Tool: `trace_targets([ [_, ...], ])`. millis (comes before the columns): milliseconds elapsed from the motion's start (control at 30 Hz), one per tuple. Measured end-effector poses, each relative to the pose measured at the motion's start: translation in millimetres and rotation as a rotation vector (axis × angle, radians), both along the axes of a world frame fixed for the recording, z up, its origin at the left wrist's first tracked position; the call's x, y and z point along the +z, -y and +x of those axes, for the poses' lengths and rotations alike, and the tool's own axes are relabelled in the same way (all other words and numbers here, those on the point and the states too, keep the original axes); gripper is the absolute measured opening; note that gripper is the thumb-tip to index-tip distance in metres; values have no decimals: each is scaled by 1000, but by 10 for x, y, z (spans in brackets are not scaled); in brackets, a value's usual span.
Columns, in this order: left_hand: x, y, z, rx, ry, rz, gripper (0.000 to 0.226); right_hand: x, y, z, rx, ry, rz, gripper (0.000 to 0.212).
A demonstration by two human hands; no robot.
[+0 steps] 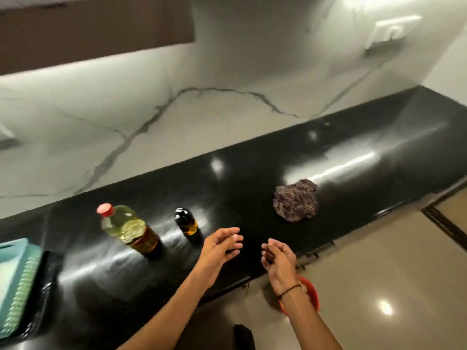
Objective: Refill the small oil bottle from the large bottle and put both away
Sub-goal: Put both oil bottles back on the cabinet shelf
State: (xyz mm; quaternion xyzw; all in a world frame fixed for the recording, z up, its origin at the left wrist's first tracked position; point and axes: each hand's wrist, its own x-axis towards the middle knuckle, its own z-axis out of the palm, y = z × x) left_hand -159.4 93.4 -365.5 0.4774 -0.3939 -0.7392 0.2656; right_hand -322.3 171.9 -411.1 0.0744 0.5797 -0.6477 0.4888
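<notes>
The small oil bottle stood upright on the black counter, just left of the left hand, not touching it. The large bottle, red-capped, stood further left. Both hands hovered with loose fingers, grasping nothing; the right hand hung over the counter edge. A crumpled cloth lay beyond, apart.

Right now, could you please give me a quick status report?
Both hands open, empty. Large bottle, small bottle capped, upright on counter. Nothing blocking.
</notes>
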Motion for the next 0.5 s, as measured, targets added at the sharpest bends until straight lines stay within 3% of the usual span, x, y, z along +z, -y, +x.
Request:
trace_targets([
  [267,494,262,863,326,-250,-43,26,633,766,1003,256,86,-219,10],
  [500,1249,694,1171,525,-520,-183,48,1550,1322,1353,328,138,-482,12],
])
